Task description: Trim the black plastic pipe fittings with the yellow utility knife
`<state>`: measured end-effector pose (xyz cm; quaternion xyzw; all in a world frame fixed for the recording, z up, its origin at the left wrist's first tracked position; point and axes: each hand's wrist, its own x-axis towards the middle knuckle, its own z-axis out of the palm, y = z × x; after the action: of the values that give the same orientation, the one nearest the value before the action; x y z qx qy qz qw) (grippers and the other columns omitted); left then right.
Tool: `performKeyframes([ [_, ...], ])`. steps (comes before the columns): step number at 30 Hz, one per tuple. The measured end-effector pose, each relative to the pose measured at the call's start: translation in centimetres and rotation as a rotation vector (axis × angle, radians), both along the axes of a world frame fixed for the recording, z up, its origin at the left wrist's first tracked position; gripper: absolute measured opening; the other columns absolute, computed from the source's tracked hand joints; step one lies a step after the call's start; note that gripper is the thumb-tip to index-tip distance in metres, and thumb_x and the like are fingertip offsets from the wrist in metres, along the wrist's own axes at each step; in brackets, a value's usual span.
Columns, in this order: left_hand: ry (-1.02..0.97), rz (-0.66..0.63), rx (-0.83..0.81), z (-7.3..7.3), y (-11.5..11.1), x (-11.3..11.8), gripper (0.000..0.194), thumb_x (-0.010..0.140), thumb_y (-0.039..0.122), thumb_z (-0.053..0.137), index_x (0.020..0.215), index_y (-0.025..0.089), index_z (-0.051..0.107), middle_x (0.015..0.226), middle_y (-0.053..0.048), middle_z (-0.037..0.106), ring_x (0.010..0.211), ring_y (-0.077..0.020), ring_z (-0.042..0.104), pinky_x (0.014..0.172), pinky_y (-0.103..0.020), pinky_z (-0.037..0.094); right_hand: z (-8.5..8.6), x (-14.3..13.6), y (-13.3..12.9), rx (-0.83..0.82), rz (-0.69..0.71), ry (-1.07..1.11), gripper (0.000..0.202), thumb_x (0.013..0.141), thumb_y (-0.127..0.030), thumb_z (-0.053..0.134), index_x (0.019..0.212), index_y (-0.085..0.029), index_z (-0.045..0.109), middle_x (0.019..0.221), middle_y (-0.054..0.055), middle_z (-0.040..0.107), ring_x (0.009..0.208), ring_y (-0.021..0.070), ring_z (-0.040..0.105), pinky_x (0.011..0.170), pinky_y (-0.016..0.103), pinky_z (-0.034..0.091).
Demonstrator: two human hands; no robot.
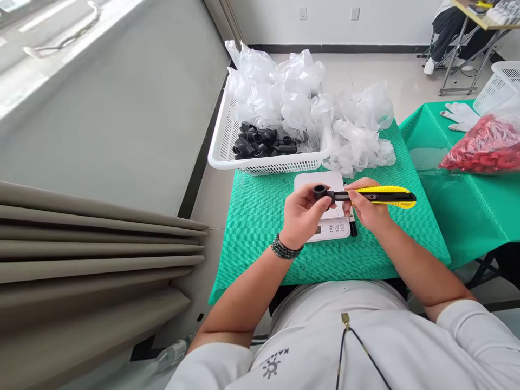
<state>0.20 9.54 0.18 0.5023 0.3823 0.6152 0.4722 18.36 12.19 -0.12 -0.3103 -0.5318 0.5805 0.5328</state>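
Observation:
Closed around a black pipe fitting [320, 190], my left hand [303, 214] holds it over a white digital scale [337, 232], its round opening facing up. My right hand [369, 208] grips a yellow and black utility knife [390, 196], which points left. The knife's front end meets the side of the fitting; whether the blade cuts into it I cannot make out. Both hands hide part of the scale. A dark, slim object [353, 227] lies at the scale's right edge.
Beyond the scale, a white basket [268, 167] holds more black fittings [260, 142] and clear plastic bags [280, 89]. More bags [359, 143] lie to its right. On the right-hand green-covered table [467, 206] are a bag of red parts [487, 143] and a white glove [461, 115]. A person's legs [444, 35] show behind.

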Motion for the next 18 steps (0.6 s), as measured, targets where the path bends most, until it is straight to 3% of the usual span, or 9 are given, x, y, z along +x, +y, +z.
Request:
performKeyframes([
  [3, -0.233, -0.128, -0.343, 0.5, 0.3, 0.2, 0.055, 0.069, 0.060, 0.096, 0.094, 0.015, 0.076, 0.076, -0.002, 0.073, 0.060, -0.0125, 0.070, 0.063, -0.027, 0.063, -0.1, 0.0, -0.3, 0.100, -0.067, -0.120, 0.030, 0.090, -0.053, 0.080, 0.095, -0.025, 0.071, 0.061, -0.005, 0.072, 0.051, 0.0131, 0.067, 0.053, 0.027, 0.057],
  [5, -0.284, -0.142, -0.430, 0.7, 0.7, 0.1, 0.059, 0.062, 0.060, 0.100, 0.092, 0.015, 0.076, 0.078, -0.001, 0.072, 0.061, -0.0105, 0.069, 0.064, -0.026, 0.064, 0.0, -0.1, -0.6, 0.105, -0.091, -0.138, 0.029, 0.090, -0.051, 0.080, 0.096, -0.025, 0.072, 0.061, -0.005, 0.071, 0.052, 0.0128, 0.067, 0.054, 0.026, 0.057],
  [8, -0.325, -0.072, -0.408, 0.8, 1.3, -0.3, 0.059, 0.063, 0.063, 0.098, 0.088, 0.016, 0.073, 0.079, 0.000, 0.068, 0.059, -0.0080, 0.063, 0.055, -0.023, 0.059, 0.3, -0.2, -0.5, 0.021, -0.142, -0.032, 0.030, 0.088, -0.053, 0.080, 0.093, -0.025, 0.070, 0.057, -0.006, 0.067, 0.048, 0.0128, 0.064, 0.050, 0.026, 0.054],
  [12, -0.319, 0.020, -0.333, 0.5, 2.0, -1.2, 0.056, 0.074, 0.069, 0.090, 0.086, 0.018, 0.069, 0.061, 0.007, 0.048, 0.045, -0.0035, 0.039, 0.040, -0.019, 0.036, 0.9, -0.2, 0.1, -0.133, -0.252, 0.125, 0.031, 0.083, -0.051, 0.082, 0.087, -0.025, 0.066, 0.052, -0.007, 0.059, 0.045, 0.0126, 0.058, 0.044, 0.025, 0.049],
  [14, -0.286, 0.046, -0.299, 0.2, 2.2, -1.4, 0.057, 0.073, 0.070, 0.089, 0.087, 0.019, 0.067, 0.061, 0.007, 0.049, 0.046, -0.0044, 0.043, 0.042, -0.019, 0.036, 1.1, -0.2, 0.5, -0.175, -0.259, 0.158, 0.031, 0.080, -0.049, 0.084, 0.085, -0.025, 0.066, 0.050, -0.008, 0.057, 0.045, 0.0123, 0.057, 0.044, 0.024, 0.047],
  [18, -0.258, 0.097, -0.227, -0.4, 2.3, -1.1, 0.063, 0.064, 0.066, 0.097, 0.094, 0.022, 0.063, 0.087, -0.002, 0.074, 0.067, -0.0101, 0.066, 0.055, -0.021, 0.050, 1.0, -0.3, 0.7, -0.242, -0.210, 0.180, 0.030, 0.077, -0.047, 0.085, 0.084, -0.024, 0.066, 0.048, -0.007, 0.058, 0.044, 0.0115, 0.055, 0.043, 0.023, 0.046],
])
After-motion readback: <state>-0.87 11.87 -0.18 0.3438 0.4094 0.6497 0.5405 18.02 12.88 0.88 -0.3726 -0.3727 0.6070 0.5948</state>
